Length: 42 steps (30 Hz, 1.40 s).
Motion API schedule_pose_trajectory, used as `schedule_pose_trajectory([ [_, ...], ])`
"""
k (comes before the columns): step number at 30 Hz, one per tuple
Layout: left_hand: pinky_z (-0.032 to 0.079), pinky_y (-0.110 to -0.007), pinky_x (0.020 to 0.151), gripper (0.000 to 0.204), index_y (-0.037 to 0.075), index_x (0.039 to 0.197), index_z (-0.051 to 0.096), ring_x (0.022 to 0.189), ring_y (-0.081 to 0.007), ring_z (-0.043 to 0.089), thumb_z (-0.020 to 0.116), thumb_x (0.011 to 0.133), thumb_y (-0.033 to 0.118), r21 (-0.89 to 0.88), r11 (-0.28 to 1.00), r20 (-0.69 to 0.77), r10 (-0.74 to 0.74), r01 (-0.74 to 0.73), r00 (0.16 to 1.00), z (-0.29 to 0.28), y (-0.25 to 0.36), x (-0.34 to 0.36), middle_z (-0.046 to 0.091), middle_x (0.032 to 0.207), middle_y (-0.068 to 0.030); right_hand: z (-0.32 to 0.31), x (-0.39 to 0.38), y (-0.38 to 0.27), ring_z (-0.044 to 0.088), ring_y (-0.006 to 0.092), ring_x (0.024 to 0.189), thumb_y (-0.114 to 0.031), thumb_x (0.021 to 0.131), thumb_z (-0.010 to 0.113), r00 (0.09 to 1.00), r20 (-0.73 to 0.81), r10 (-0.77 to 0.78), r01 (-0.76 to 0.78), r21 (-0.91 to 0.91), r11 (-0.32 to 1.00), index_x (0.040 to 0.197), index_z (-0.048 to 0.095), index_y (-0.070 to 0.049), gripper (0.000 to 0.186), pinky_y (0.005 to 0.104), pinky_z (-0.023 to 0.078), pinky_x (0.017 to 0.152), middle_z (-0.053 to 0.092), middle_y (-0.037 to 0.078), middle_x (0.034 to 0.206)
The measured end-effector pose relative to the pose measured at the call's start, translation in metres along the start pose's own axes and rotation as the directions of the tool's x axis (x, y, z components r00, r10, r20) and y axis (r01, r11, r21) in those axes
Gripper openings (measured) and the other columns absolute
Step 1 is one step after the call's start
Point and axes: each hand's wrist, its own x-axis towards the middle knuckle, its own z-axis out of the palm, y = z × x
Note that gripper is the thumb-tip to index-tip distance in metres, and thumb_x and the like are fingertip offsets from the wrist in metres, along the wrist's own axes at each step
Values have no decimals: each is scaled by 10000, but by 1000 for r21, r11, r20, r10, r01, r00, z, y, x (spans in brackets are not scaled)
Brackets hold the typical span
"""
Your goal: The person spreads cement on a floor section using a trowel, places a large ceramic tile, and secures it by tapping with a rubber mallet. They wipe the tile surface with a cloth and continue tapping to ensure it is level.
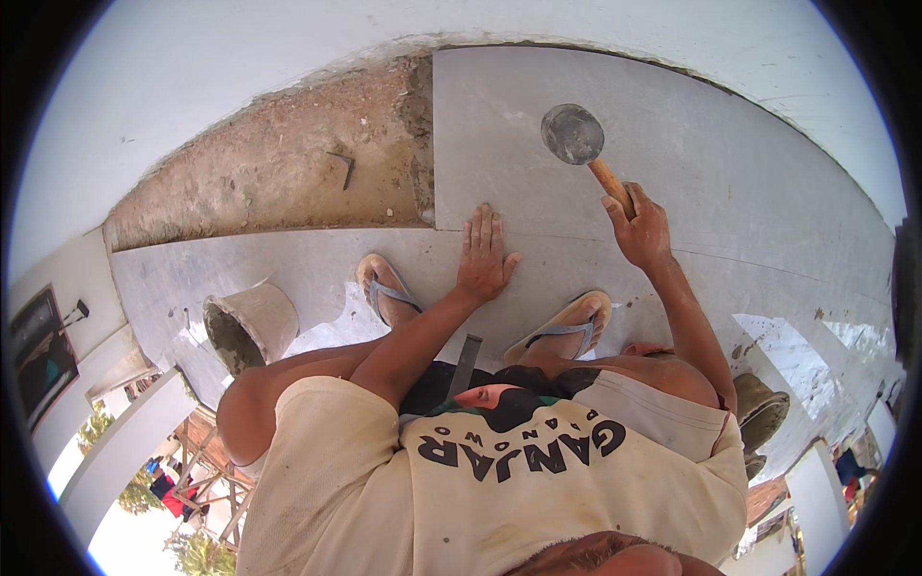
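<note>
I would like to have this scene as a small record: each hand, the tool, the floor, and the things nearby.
Left hand: flat, over the joint between grey tiles
Right hand: closed around the wooden handle of a mallet
Mallet head: dark, round; contact with the tile unclear
Floor, upper left: bare brown patch, with a dark angled piece on it
Left side: grey bucket
Feet: sandals

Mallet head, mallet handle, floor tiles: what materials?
Mallet head: probably rubber; dark, dull, scuffed with pale dust.
Mallet handle: likely wood, from its orange-brown colour; varnish unclear.
Floor tiles: perhaps ceramic or stone; smooth grey faces, thin straight joint.
</note>
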Motion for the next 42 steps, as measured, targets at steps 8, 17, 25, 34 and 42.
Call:
schedule_pose_trajectory([
  [8,133,-554,1193,847,-131,1472,234,1473,-472,140,495,960,491,-123,965,112,-218,231,969,-9,2,-31,171,1560,-340,22,22,-80,688,374,790,-353,914,653,812,174,-557,557,57,829,1146,587,-20,411,440,540,697,689,197,869],
  [17,145,-533,1200,830,-128,1457,284,1476,-456,159,503,946,488,-92,981,-31,-175,171,984,-10,-2,-31,195,1564,-323,47,84,-107,685,387,770,-338,985,559,892,263,-367,432,-260,864,1172,546,-35,356,472,545,691,688,192,823],
  [25,143,-543,1196,830,-135,1457,276,1480,-456,147,502,946,479,-101,989,-63,-113,106,992,-7,-4,-28,184,1569,-324,59,73,-36,682,407,788,-404,978,555,937,276,-215,287,-258,922,1171,546,-17,433,486,532,703,677,214,814],
  [34,74,-569,1194,876,-148,1471,220,1490,-453,72,506,955,500,-104,991,-47,-84,78,995,-14,3,59,125,1573,-335,-14,79,-57,695,378,733,-436,990,546,989,-32,-144,141,-72,987,1210,538,22,508,457,541,657,674,210,782],
  [42,28,-539,1206,1008,-123,1510,120,1506,-418,-1,469,930,623,-42,999,-15,3,-4,1000,-13,14,120,59,1601,-299,15,100,2,690,386,710,-389,985,560,986,-40,-159,144,-255,956,1209,525,12,461,452,538,629,670,216,773],
])
